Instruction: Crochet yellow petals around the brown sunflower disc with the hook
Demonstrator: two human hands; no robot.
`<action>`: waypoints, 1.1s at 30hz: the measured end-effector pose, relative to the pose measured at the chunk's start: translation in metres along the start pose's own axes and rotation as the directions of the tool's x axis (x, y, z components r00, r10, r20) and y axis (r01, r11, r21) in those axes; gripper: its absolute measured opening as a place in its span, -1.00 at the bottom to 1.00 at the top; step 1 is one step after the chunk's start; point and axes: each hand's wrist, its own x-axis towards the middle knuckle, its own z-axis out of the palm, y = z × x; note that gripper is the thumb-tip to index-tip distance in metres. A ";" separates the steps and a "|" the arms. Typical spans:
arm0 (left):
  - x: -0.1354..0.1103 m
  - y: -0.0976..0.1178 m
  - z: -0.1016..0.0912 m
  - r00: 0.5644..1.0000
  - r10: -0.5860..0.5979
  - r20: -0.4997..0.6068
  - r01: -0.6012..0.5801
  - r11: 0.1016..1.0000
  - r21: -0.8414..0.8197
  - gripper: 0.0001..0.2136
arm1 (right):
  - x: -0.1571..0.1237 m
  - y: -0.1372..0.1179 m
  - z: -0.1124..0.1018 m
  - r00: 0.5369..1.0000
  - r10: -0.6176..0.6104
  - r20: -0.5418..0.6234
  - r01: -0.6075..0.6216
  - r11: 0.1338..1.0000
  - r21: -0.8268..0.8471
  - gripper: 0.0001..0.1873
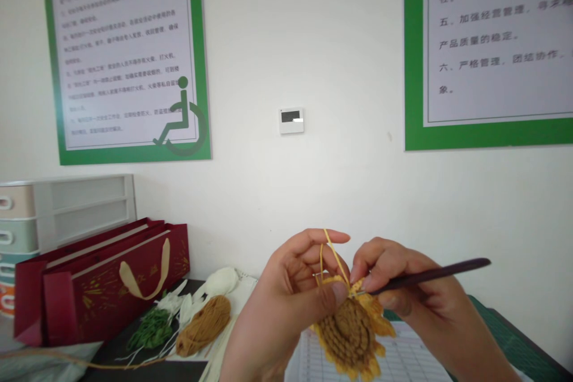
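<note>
The left hand (286,301) has its grip closed on a crocheted flower (351,334) — the thumb presses on the upper edge, the fingers are behind. The right hand (412,292) is clamped on a dark hook (430,275); its tip touches the top edge of the flower, just beside the left thumb. A yellow thread (333,253) rises from there over the left forefinger. The flower hangs between both hands, above a printed sheet (403,364) on the bench (143,371). Further left lie brown yarn (203,325), green yarn (152,328) and a red bag (98,286).
</note>
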 end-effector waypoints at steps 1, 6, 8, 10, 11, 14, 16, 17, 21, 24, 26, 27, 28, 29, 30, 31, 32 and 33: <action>0.000 0.000 -0.001 1.000 -0.005 -0.005 0.005 1.000 0.000 -0.62 | -0.001 0.001 0.000 1.000 0.010 -0.003 -0.010 1.000 0.015 -0.92; -0.001 0.003 0.000 1.000 -0.023 0.015 0.023 1.000 -0.007 -0.62 | -0.004 0.002 0.001 0.999 0.046 0.006 -0.047 0.995 0.084 -0.91; -0.001 0.003 0.000 1.000 -0.022 0.017 0.023 1.000 -0.005 -0.63 | -0.004 0.003 0.001 0.998 0.055 0.017 -0.057 0.993 0.100 -0.91; -0.001 0.002 0.000 1.000 -0.022 0.019 0.022 1.000 -0.003 -0.63 | -0.004 0.004 0.000 0.998 0.060 0.024 -0.063 0.991 0.121 -0.90; 0.000 0.002 0.000 1.000 -0.020 0.021 0.020 1.000 -0.005 -0.63 | -0.003 0.005 0.000 0.998 0.060 0.029 -0.063 0.989 0.133 -0.89; 0.001 0.000 -0.001 0.999 0.002 0.042 -0.001 1.000 -0.027 -0.62 | -0.002 0.008 -0.001 0.997 0.055 0.052 -0.064 0.981 0.183 -0.87; 0.001 -0.001 -0.001 0.999 0.019 0.050 -0.017 0.999 -0.038 -0.63 | -0.002 0.009 -0.001 0.997 0.058 0.056 -0.069 0.975 0.209 -0.87; 0.001 0.000 -0.001 0.999 0.020 0.047 -0.019 0.999 -0.038 -0.64 | -0.002 0.009 0.000 0.997 0.056 0.050 -0.065 0.975 0.214 -0.87; -0.002 0.001 -0.001 0.999 -0.007 0.038 0.007 1.000 -0.002 -0.65 | -0.002 0.008 0.000 0.998 0.037 0.042 -0.044 0.983 0.177 -0.87; -0.003 0.000 0.000 0.998 -0.034 0.061 0.033 0.999 0.014 -0.56 | -0.002 0.007 -0.001 0.997 0.030 0.073 -0.040 0.990 0.138 -0.89; -0.002 0.000 0.000 0.996 -0.055 0.068 0.054 0.998 0.020 -0.57 | -0.001 0.007 -0.003 0.994 0.024 0.105 -0.036 0.993 0.114 -0.90; -0.001 -0.001 0.000 0.996 -0.060 0.067 0.059 0.998 0.025 -0.59 | -0.001 0.007 -0.004 0.993 0.023 0.118 -0.035 0.994 0.102 -0.90; -0.001 -0.001 0.000 0.996 -0.060 0.068 0.058 0.998 0.030 -0.60 | -0.001 0.007 -0.005 0.992 0.026 0.125 -0.037 0.995 0.091 -0.90; 0.000 0.000 0.000 0.996 -0.057 0.065 0.055 0.998 0.034 -0.61 | -0.001 0.007 -0.005 0.991 0.029 0.129 -0.040 0.996 0.083 -0.89; 0.000 0.000 -0.001 0.997 -0.053 0.059 0.050 0.998 0.037 -0.63 | -0.001 0.007 -0.005 0.991 0.033 0.128 -0.043 0.996 0.078 -0.89; 0.001 0.000 -0.001 0.997 -0.044 0.055 0.043 0.998 0.035 -0.64 | -0.001 0.007 -0.005 0.992 0.034 0.120 -0.044 0.996 0.082 -0.89; 0.001 0.001 -0.002 0.998 -0.039 0.055 0.037 0.999 0.030 -0.66 | -0.002 0.007 -0.005 0.993 0.036 0.111 -0.047 0.994 0.094 -0.89; 0.001 0.001 -0.002 0.998 -0.034 0.056 0.033 0.999 0.022 -0.67 | -0.002 0.007 -0.004 0.994 0.035 0.104 -0.047 0.993 0.110 -0.89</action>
